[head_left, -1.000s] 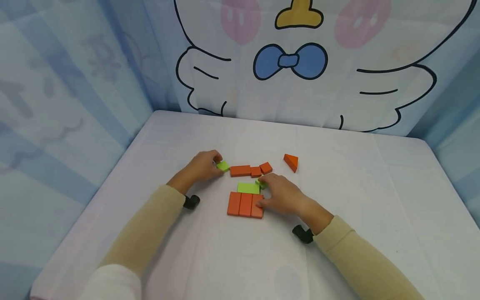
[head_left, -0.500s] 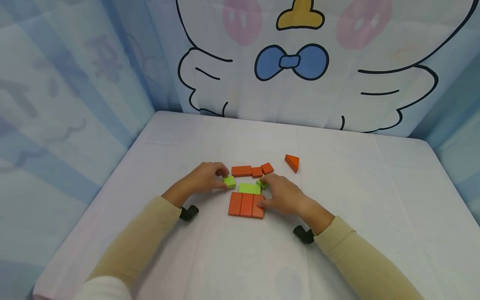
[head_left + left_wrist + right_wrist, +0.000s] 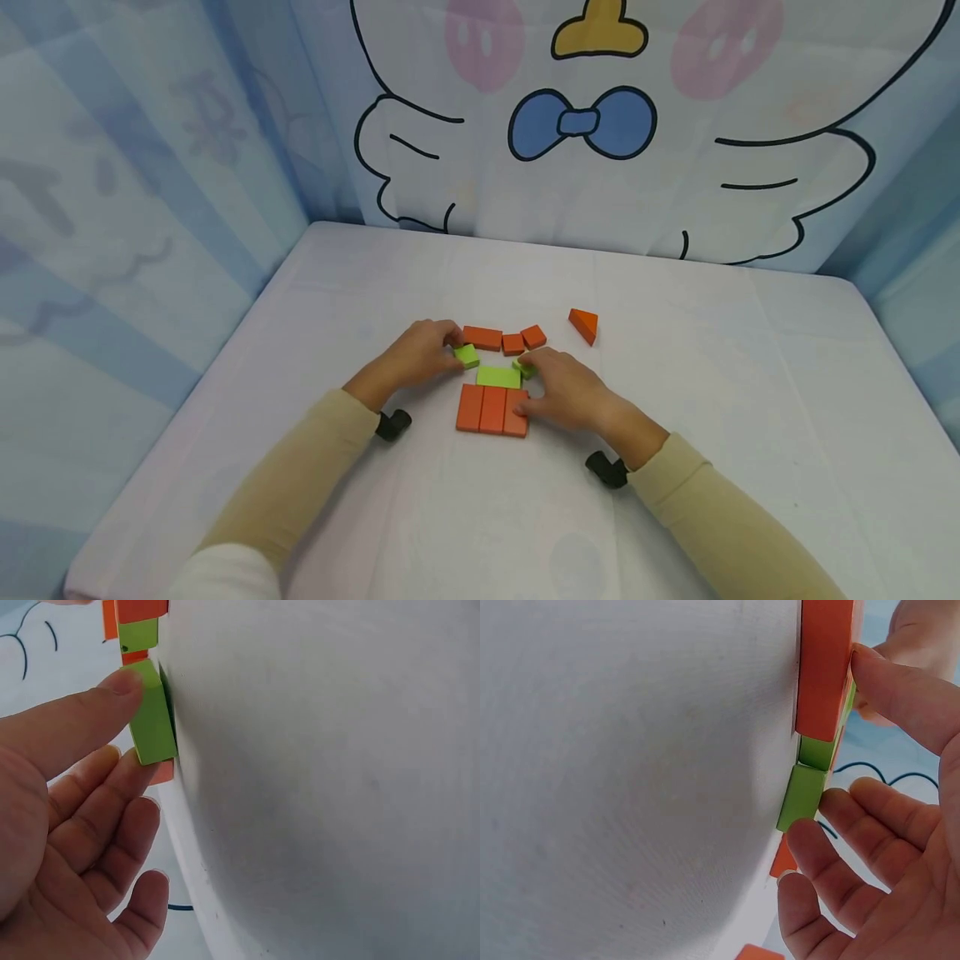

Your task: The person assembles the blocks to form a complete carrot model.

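Observation:
In the head view, my left hand (image 3: pixel 411 357) pinches a small green block (image 3: pixel 467 357) between thumb and fingers, close to the near side of a long orange block (image 3: pixel 482 337). The left wrist view shows my thumb on that green block (image 3: pixel 154 720). My right hand (image 3: pixel 573 396) rests its thumb on the rightmost of three orange blocks (image 3: pixel 492 409) laid side by side; its fingertips touch another small green block (image 3: pixel 802 796) in the right wrist view. A green rectangular block (image 3: pixel 498 377) lies flat behind the orange three.
Two small orange blocks, one square (image 3: pixel 513 344) and one tilted (image 3: pixel 534 336), continue the back row to the right. Farther right lies an orange triangular block (image 3: pixel 583 325). The white-covered table (image 3: pixel 712 358) ends at a printed curtain (image 3: pixel 577 200).
My left hand has carried its green block rightward and nearer to me, then slightly back. The long orange block now sits a little farther away and tilted. My right hand has stayed in place.

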Motion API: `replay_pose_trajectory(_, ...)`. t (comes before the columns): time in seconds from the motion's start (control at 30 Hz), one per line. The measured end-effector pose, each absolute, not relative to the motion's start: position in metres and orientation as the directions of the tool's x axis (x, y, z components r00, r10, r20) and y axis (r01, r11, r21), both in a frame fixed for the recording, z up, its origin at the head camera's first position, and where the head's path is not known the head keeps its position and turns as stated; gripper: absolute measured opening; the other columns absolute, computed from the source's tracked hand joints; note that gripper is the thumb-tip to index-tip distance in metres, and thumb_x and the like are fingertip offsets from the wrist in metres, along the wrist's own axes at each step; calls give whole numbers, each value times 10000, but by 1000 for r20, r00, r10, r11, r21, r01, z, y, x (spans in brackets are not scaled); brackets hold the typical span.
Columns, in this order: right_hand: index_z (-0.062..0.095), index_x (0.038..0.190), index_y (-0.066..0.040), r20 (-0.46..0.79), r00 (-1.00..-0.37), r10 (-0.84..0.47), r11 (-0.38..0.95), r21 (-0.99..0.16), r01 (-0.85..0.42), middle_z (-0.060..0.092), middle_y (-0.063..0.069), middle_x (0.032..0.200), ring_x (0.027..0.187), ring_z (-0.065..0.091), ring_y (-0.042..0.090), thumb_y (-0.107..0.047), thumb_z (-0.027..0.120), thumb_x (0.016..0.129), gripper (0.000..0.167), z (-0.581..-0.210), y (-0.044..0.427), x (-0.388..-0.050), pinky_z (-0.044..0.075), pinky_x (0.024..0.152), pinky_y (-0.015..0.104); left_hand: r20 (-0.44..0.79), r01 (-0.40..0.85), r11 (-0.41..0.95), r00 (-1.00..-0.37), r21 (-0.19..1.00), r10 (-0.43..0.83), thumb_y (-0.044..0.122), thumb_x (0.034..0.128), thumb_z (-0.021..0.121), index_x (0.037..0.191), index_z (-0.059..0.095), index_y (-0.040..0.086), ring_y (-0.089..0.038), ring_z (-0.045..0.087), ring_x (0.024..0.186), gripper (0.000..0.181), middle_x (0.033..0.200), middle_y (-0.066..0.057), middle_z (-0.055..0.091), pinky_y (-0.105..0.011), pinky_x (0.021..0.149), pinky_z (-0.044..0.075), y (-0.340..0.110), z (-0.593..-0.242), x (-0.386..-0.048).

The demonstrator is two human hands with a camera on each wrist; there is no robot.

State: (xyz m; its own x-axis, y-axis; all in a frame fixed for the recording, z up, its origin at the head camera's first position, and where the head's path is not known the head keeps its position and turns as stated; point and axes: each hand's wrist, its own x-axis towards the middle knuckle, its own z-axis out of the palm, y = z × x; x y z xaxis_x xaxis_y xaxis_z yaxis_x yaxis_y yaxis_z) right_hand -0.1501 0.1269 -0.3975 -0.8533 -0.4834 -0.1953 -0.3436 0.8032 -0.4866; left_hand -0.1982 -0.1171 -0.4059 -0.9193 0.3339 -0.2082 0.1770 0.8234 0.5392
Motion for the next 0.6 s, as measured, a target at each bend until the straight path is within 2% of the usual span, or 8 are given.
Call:
replay_pose_trajectory(0.4,501,1416,-16,-190,-854,-485,802,-487,-348,495,137,1442,1319,457,320,-341,767,892,671,-399,127,-151,360,1093,492,-192,201,808,-913,554,359,165,904,770,1237,622,51,-226,567,1101,382,1172,-55,649,-355,969,469,-119,-407,-196)
replay_pose_trajectory(0.6,496,1421,-18,-199,-853,-482,801,-496,-336,489,139,1447,1322,454,318,-342,768,892,677,-399,127,-151,356,1097,491,-197,209,819,-911,535,361,172,911,763,1210,629,52,-227,564,1084,349,1146,-58,644,-361,970,468,-116,-406,-196)
